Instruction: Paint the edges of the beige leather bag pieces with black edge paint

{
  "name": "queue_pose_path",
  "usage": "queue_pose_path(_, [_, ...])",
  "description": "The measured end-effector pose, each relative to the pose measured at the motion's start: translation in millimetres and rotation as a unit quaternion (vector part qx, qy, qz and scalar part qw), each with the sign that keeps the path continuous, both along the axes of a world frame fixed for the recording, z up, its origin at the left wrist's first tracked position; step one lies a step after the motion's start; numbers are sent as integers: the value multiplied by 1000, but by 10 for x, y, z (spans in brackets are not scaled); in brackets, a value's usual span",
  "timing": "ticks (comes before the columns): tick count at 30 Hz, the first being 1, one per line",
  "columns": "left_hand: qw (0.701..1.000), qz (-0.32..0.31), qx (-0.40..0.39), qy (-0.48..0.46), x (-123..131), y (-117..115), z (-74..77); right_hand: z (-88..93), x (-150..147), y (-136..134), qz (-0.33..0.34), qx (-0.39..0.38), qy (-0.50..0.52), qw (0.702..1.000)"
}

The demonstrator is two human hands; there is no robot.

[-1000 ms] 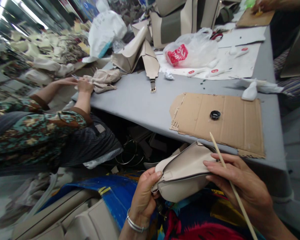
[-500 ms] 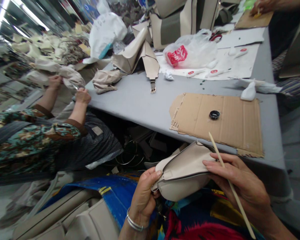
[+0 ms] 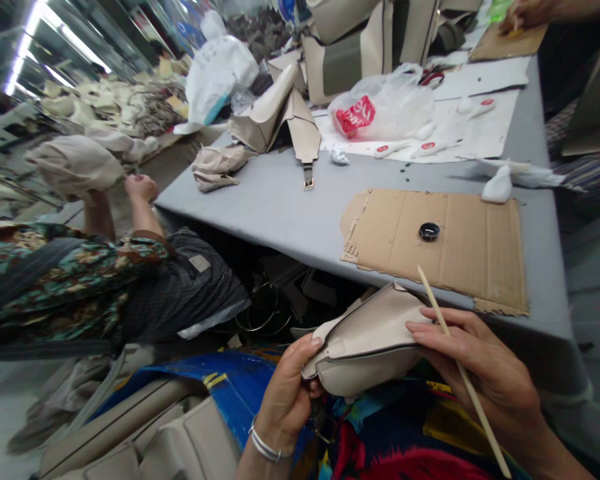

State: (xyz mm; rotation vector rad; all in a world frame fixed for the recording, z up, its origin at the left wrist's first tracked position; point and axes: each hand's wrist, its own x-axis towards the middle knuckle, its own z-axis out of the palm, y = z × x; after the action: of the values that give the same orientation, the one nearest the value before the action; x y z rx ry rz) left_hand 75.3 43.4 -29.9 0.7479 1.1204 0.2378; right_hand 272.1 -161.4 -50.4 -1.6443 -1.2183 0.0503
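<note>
A small beige leather bag piece (image 3: 367, 343) rests over my lap, below the table's near edge. My left hand (image 3: 285, 393) grips its left end, thumb on top, a silver bangle at the wrist. My right hand (image 3: 485, 380) holds its right end, fingers curled over the edge, with a thin wooden stick (image 3: 460, 370) running between the fingers and pointing up toward the cardboard sheet (image 3: 435, 247).
A small black round lid (image 3: 429, 231) sits on the cardboard on the grey table (image 3: 280, 200). Farther back lie beige bag parts (image 3: 275, 110), a strap with buckle (image 3: 307, 175), a plastic bag (image 3: 380, 107). A person in a patterned sleeve (image 3: 55, 273) at left holds up a beige bag.
The person at left lifted a beige bag off the table corner and raised it to the left. My hands, the bag piece and the stick stayed almost still.
</note>
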Motion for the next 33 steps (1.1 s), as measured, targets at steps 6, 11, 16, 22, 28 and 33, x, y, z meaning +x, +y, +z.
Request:
queue_pose_path(6, [990, 29, 138, -7, 7, 19, 28, -3, 0, 10, 16, 9, 8, 1000])
queue_pose_path(11, [877, 218, 427, 42, -246, -176, 86, -9, 3, 28, 44, 14, 14, 999])
queue_pose_path(16, [925, 67, 363, 93, -386, -569, 12, -41, 19, 23, 45, 21, 19, 999])
queue_pose_path(22, [961, -74, 265, 22, -149, -751, -164, -78, 27, -26, 44, 25, 36, 998])
queue_pose_path(28, [945, -138, 296, 12, 2, -749, -402, -83, 3, 7, 49, 45, 33, 997])
queue_pose_path(33, [935, -167, 312, 5, -122, -838, -308, 86, 13, 289, 91, 62, -27, 994])
